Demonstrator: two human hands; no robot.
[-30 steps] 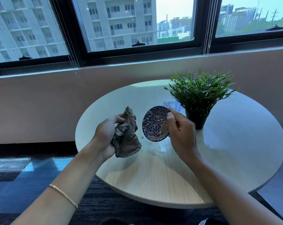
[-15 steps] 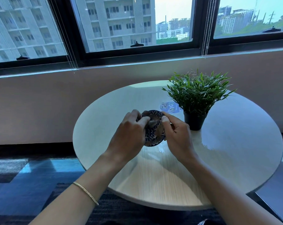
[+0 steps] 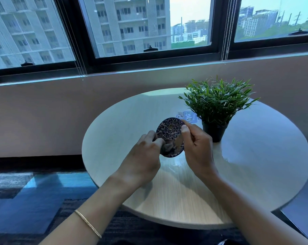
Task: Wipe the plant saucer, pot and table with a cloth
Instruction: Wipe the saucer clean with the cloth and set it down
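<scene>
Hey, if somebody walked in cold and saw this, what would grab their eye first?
Probably the blue patterned saucer, held up on edge over the round table between both hands: the right hand grips its rim while the left hand presses a cloth against its face. Next, the bushy green plant in its black pot, standing on the table just right of the saucer. Behind, wide windows show apartment blocks.

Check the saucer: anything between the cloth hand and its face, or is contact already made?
Nothing visible blocks it. The left hand presses the bunched cloth against the lower face of the saucer, which the right hand holds tilted above the table. The pot stands clear, behind the right hand.
</scene>
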